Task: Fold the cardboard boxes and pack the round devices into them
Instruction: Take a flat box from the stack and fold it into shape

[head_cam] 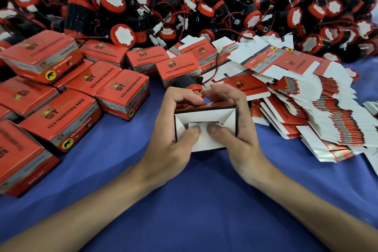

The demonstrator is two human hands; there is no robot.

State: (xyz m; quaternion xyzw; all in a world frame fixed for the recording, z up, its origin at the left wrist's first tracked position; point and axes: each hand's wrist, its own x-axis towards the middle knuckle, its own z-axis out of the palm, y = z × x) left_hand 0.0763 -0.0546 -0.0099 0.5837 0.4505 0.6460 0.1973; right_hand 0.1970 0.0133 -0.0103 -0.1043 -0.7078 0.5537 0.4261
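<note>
Both hands grip one cardboard box (205, 127): left hand (173, 127) and right hand (235, 127) curl around its sides, thumbs pressing the white end flaps inward.

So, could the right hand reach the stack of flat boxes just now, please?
Likely yes: the stack lies unobstructed beside the right hand, but it must first let go of the half-folded box.

The left hand (173, 129) and right hand (237, 129) grip a half-folded cardboard box (204, 114), thumbs (193, 130) on its white end flaps. Left of it sit closed red boxes (61, 120); right, flat blanks (327, 120) — behind, a heap of round black-and-red horns (184, 2).
</note>
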